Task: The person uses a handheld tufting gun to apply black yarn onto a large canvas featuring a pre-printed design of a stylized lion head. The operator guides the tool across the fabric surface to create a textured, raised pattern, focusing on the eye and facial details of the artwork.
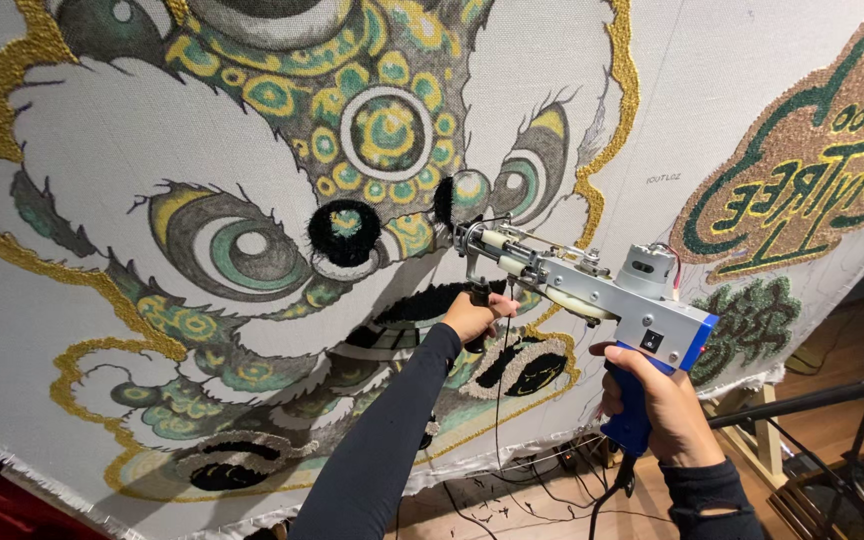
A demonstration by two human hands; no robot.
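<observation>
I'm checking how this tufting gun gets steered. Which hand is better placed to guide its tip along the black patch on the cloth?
Probably the left hand: it holds the front grip just behind the tufting gun tip, beside the black patch on the cloth. The right hand holds the blue rear grip, farther back.

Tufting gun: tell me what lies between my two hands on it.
In the head view, the tufting gun's grey metal body spans between left hand and right hand.
</observation>
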